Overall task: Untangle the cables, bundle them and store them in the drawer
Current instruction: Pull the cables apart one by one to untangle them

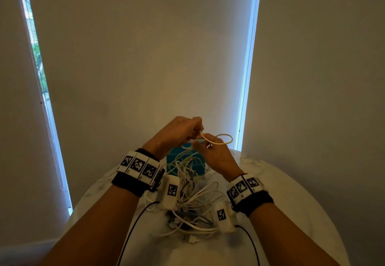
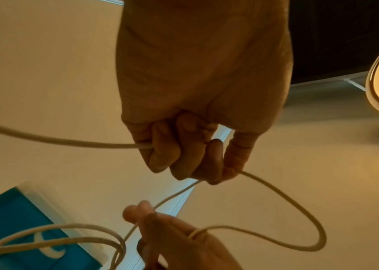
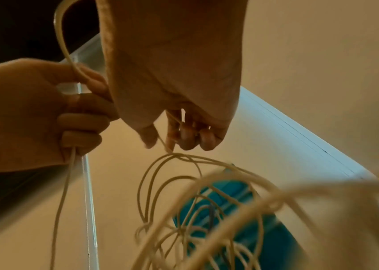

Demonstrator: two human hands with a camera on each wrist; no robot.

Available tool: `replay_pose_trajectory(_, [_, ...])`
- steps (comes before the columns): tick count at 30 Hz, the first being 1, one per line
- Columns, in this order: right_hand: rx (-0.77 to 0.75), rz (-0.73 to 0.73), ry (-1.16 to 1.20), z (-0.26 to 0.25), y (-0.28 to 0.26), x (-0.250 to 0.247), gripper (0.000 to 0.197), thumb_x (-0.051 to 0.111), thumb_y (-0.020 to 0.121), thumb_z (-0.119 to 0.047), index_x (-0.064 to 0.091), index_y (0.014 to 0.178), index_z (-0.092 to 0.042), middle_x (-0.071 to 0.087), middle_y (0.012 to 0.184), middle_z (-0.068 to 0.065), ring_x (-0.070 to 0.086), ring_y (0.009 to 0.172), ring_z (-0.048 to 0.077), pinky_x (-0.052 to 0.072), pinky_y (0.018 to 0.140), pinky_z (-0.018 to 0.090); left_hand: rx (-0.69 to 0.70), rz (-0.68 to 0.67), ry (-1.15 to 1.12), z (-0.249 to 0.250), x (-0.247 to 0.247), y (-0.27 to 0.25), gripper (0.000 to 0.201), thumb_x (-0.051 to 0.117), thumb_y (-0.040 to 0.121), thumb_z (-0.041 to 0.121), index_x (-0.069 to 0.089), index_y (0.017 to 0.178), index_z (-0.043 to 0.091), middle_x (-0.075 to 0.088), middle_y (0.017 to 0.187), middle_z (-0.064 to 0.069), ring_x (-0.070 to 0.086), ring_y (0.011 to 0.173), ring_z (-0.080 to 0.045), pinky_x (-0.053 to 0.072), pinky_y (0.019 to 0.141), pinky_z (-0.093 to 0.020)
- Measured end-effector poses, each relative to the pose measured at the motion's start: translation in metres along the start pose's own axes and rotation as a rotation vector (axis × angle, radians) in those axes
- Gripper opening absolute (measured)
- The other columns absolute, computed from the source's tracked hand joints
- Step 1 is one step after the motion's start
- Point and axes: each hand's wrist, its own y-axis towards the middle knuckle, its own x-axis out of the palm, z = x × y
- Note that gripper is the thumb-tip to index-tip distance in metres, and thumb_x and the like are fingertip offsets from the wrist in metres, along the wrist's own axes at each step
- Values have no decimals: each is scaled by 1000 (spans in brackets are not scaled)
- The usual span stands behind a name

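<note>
Two hands lift one cream cable above the tangle

Both hands are raised at the centre of the head view, above a round white marble table [image 1: 291,182]. The left hand [image 1: 177,132] has its fingers curled round a cream cable [image 1: 224,140]; in the left wrist view those fingers [image 2: 183,155] are closed tight on the cord, which leaves the fist to the left and again at the lower right. The right hand [image 1: 216,157] sits just below and to the right, its thumb and fingertips [image 3: 183,135] pinching the same cable, the other fingers loosely bent. Between the two hands the cable makes an open loop that juts toward the right of the head frame.

Beneath the wrists, in the lower centre of the head view, a tangle of white and cream cables [image 1: 193,203] lies heaped on the tabletop, with several strands rising from it to the hands. Some white plugs show at the near edge of the heap.

Behind the heap stands a teal box [image 1: 177,159] with a white pattern, partly hidden by the strands; whether it holds anything cannot be told. Marker bands [image 1: 139,165] wrap both wrists.
</note>
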Motion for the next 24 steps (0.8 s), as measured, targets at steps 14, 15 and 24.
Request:
replay_pose_trajectory(14, [75,159,441,-47,29,-51,27,45,111,-8,71,113,-4,75,93,11,61,60,16,45,54,20,-40,19,346,-95,12,18,56,66,90,68,77,75,14,71,73,-9,58,63,-16,48,68,-34])
replay_pose_trajectory(15, [72,200,522,-50,32,-55,27,44,111,-8,71,113,-5,75,92,9,62,61,15,43,52,19,-44,-13,378,-99,14,18,53,71,87,65,78,76,14,71,73,-10,58,62,-14,46,65,-33])
replay_pose_trajectory(24, [30,204,649,-63,32,-67,27,44,114,-16,69,121,-7,77,99,7,69,68,16,46,55,21,20,-133,204,-83,21,13,19,76,97,39,78,116,36,77,105,13,74,91,-2,55,81,-19])
